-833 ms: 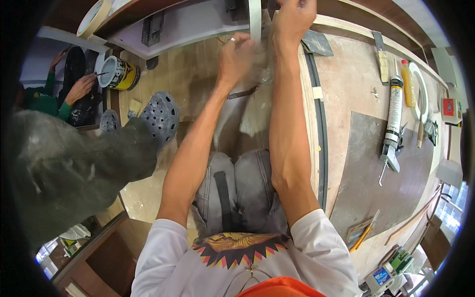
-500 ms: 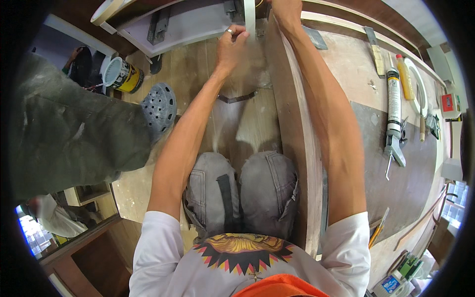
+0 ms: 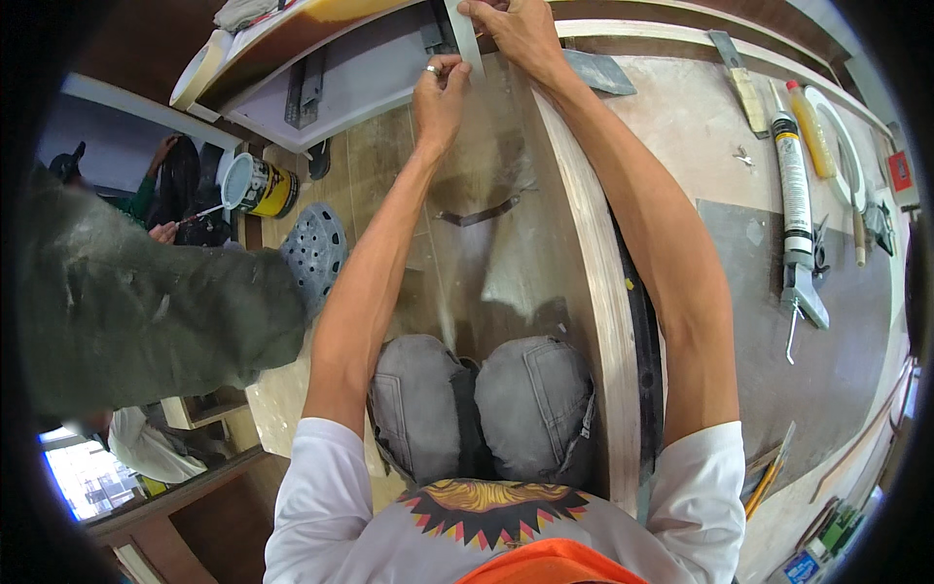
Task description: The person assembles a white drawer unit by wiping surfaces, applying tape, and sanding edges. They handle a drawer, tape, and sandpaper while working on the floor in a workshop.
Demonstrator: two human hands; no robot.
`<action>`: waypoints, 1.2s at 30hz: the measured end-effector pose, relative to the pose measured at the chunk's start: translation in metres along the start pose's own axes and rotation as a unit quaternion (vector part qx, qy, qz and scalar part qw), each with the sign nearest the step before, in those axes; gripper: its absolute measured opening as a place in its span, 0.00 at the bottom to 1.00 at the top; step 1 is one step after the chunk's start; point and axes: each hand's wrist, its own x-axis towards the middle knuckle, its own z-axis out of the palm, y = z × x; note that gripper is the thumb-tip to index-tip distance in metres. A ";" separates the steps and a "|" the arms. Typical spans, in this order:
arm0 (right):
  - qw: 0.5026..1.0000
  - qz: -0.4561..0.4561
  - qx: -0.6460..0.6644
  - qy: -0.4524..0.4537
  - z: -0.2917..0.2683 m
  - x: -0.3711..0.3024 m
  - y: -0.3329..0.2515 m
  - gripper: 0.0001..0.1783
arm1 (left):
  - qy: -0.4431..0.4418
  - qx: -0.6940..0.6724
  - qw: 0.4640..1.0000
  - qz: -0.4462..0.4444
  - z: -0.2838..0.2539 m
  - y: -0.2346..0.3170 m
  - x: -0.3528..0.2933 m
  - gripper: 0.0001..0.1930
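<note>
A narrow white strip point(image 3: 465, 41) stands along the front edge of a white-lined cabinet at the top of the view. My left hand point(image 3: 440, 105), a ring on one finger, pinches the strip's lower end. Higher up, the fingers of my right hand point(image 3: 520, 37) are closed at the strip's edge, close to the picture's rim. My right forearm reaches over a long upright wooden panel point(image 3: 592, 253). Inside the cabinet point(image 3: 365, 83) are dark metal drawer runners point(image 3: 306, 88).
On the worktop at right lie a caulking gun point(image 3: 798, 214), a yellow bottle point(image 3: 813, 131), a white tape roll point(image 3: 844, 156), a scraper point(image 3: 739, 88) and a wide blade point(image 3: 598, 73). At left are another person's leg point(image 3: 156, 302), a clog shoe point(image 3: 316, 251) and a bucket point(image 3: 261, 187).
Both hands have shifted slightly left in the picture, and my right hand's fingers now show at the strip. The strip leans more. The view has tilted, showing more of the cabinet top.
</note>
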 end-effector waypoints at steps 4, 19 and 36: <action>0.998 0.039 0.029 0.026 -0.001 -0.002 -0.010 0.10 | 0.007 -0.013 1.000 -0.002 0.005 0.004 0.003 0.10; 0.998 0.025 -0.027 0.043 0.001 -0.003 -0.011 0.11 | 0.000 0.066 0.998 -0.022 0.005 0.004 0.004 0.11; 0.998 0.025 -0.015 0.049 0.000 -0.004 -0.014 0.12 | 0.005 0.039 0.999 -0.031 0.010 0.011 0.003 0.12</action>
